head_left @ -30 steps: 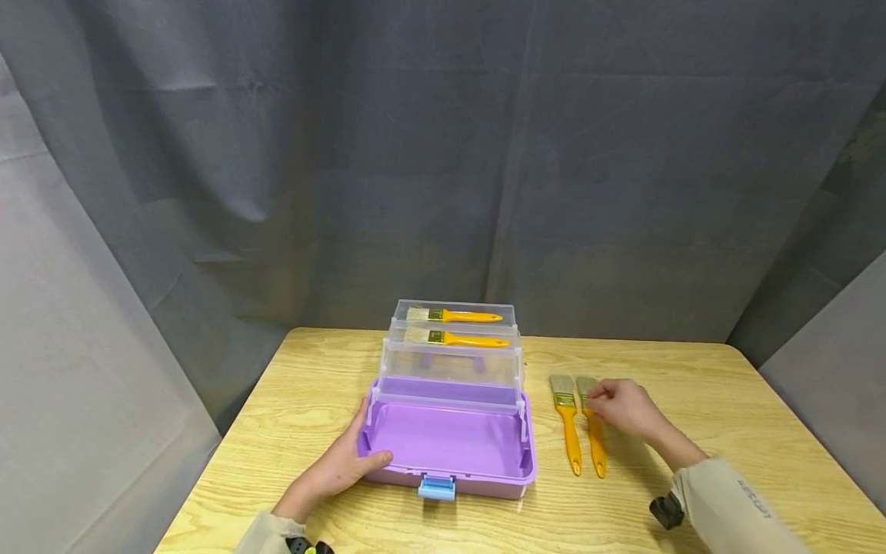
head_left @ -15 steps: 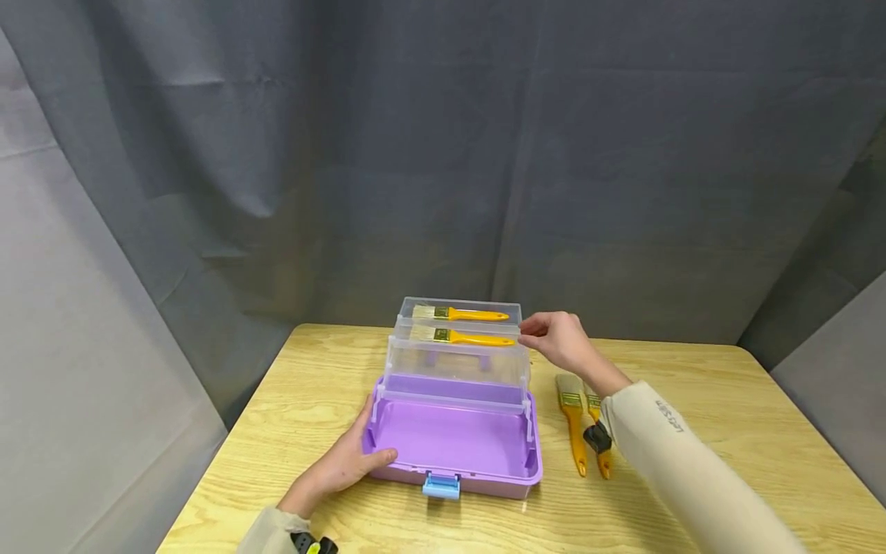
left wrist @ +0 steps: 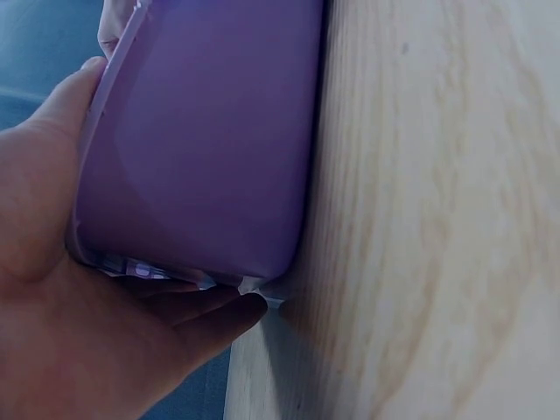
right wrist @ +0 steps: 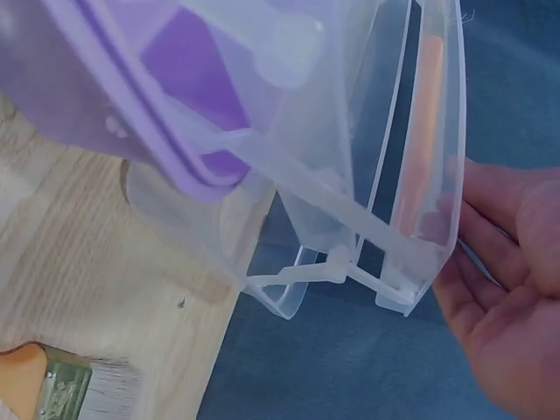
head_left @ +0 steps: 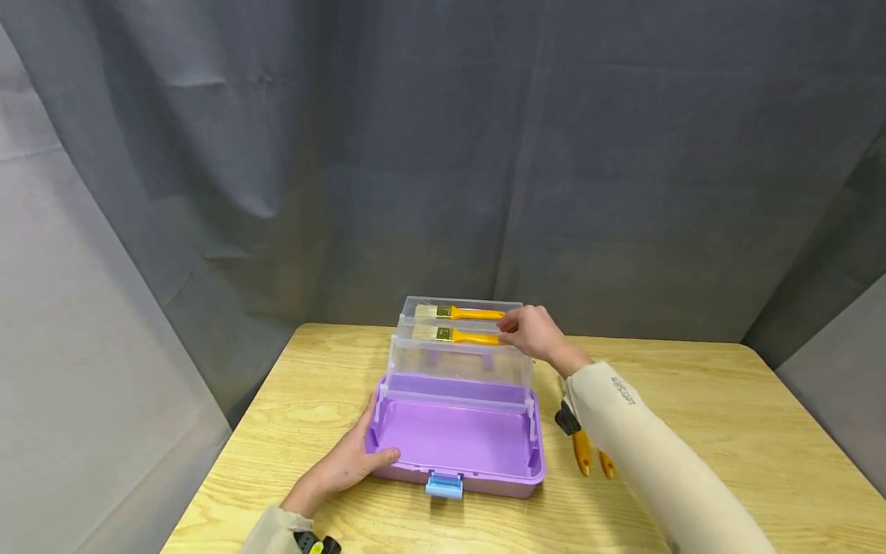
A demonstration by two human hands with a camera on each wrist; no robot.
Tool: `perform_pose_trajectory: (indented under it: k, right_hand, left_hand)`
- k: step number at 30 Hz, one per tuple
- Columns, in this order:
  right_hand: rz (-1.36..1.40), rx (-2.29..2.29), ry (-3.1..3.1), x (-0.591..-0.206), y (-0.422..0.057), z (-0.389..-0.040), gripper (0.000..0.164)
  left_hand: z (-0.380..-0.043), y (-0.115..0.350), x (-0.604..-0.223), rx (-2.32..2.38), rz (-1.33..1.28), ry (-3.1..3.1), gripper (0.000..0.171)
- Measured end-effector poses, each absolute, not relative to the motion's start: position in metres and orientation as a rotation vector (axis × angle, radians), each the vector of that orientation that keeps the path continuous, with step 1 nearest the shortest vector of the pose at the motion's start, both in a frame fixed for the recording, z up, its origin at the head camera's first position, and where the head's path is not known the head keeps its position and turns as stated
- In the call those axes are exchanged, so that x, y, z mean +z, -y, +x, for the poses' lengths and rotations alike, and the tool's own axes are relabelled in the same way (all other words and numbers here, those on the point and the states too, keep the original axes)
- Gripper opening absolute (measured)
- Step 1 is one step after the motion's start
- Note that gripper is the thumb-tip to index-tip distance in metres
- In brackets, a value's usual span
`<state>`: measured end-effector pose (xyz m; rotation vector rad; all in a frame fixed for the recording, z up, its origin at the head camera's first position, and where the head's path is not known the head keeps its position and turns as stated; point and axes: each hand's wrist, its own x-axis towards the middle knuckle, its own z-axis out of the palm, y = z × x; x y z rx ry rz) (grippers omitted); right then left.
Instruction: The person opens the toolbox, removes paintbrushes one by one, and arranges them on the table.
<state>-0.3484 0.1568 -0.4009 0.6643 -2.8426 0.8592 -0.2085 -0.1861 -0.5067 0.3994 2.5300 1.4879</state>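
A purple toolbox (head_left: 457,442) stands unfolded on the table, its blue latch (head_left: 444,485) at the front. My left hand (head_left: 346,462) holds its front left corner, thumb at the front rim and fingers along the left side. Clear trays (head_left: 457,365) rise in steps at the back. A paintbrush with a yellow handle (head_left: 477,314) lies in the top tray, and another paintbrush (head_left: 467,336) in the tray below. Over the right end of that lower tray is my right hand (head_left: 536,335), fingertips at the brush's handle end. A gap shows between thumb and forefinger.
Right of the box, two more paintbrushes lie side by side on the table; their handles (head_left: 582,454) show below my right sleeve (head_left: 644,431). One brush's bristles (right wrist: 109,389) appear in the right wrist view. A grey curtain (head_left: 443,154) hangs behind the table.
My right hand has left the brushes on the table and moved up and left to the lower tray's brush handle. My left hand has stayed on the toolbox corner.
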Motion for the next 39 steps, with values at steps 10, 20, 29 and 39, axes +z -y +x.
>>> perform_pose_trajectory:
  k: [10, 20, 29, 39]
  right_hand:
    - [0.65, 0.794, 2.98, -0.397, -0.151, -0.355, 0.029]
    - [0.703, 0.728, 3.023, -0.399, -0.149, -0.364, 0.027]
    - [0.828, 0.695, 2.941, -0.402, -0.151, -0.359, 0.023]
    - [0.936, 0.725, 2.866, -0.405, -0.158, -0.355, 0.026]
  left_hand:
    - [-0.209, 0.186, -0.507, 1.47, 0.372, -2.551, 0.105]
    - [-0.208, 0.185, -0.505, 1.482, 0.365, -2.535, 0.106]
    - [-0.208, 0.186, -0.508, 1.491, 0.403, -2.538, 0.104]
    - [-0.21, 0.185, -0.505, 1.488, 0.415, -2.532, 0.103]
